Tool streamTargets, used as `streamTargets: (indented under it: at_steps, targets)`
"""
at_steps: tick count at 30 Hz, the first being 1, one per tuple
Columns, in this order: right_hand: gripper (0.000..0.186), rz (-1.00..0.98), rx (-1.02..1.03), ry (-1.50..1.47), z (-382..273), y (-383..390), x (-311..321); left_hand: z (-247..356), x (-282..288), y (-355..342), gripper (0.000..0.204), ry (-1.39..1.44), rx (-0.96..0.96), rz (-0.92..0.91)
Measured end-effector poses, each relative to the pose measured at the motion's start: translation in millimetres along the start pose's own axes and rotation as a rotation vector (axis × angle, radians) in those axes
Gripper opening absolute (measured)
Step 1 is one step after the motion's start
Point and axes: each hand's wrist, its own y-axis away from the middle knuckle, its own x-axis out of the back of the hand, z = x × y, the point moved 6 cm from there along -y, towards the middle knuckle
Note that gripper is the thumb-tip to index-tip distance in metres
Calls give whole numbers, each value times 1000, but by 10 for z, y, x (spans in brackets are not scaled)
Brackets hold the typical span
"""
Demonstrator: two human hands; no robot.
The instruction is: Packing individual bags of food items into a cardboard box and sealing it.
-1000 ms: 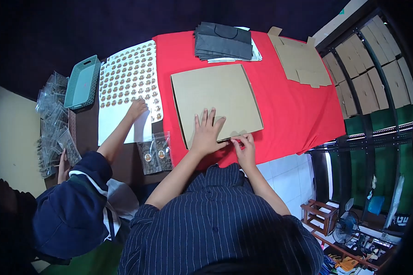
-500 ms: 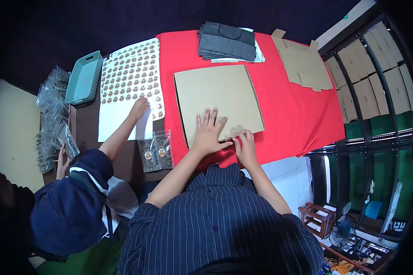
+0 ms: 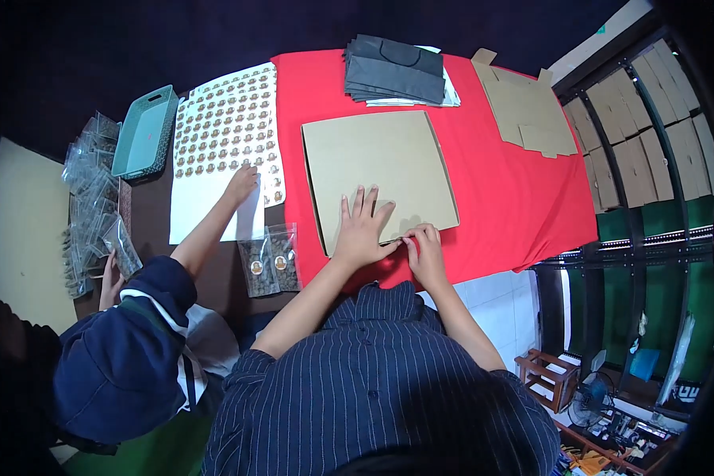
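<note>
A square, closed cardboard box (image 3: 389,159) lies on the red cloth (image 3: 516,198) in front of me. Across its near part my left hand (image 3: 360,236) rests flat with the fingers spread, and the thumb stretches along the near edge. My right hand (image 3: 426,255) has its fingers bent together at that same edge, gripping the cardboard near its right corner. The tips of both hands almost meet there. Part of the box's front side is hidden under my hands.
To my left a co-worker's hand (image 3: 242,184) touches a sticker sheet (image 3: 214,210). Filled clear pouches (image 3: 268,262) lie nearby, with more heaped (image 3: 95,182) beside a green tray (image 3: 147,131). Black paper bags (image 3: 393,71) and flattened cardboard (image 3: 527,107) lie farther back. Shelves (image 3: 639,238) stand right.
My hands stay at the box's near edge with hardly any movement. At the left, the co-worker's other hand has shifted a clear pouch slightly to the right.
</note>
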Motion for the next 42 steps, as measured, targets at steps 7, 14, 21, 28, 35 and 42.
streamTargets:
  at_steps: [7,14,21,28,35,42]
  targets:
    - [18,-23,-37,-5,30,43,-31,1,2,5,76,-3,-3,11]
    - [81,72,-268,155,74,36,-3,-4,-14,9,74,-31,-9,-43]
    - [99,212,-426,7,211,-32,15,-1,-18,-20,69,-14,1,-34]
    - [112,-18,-501,64,377,-129,6,-20,-22,-3,71,-16,-9,-20]
    - [111,-81,-466,29,457,-132,19,-27,-25,2,74,-2,-9,-14]
    - [104,-40,-531,-73,548,-137,3,-24,-79,4,76,-13,24,-40]
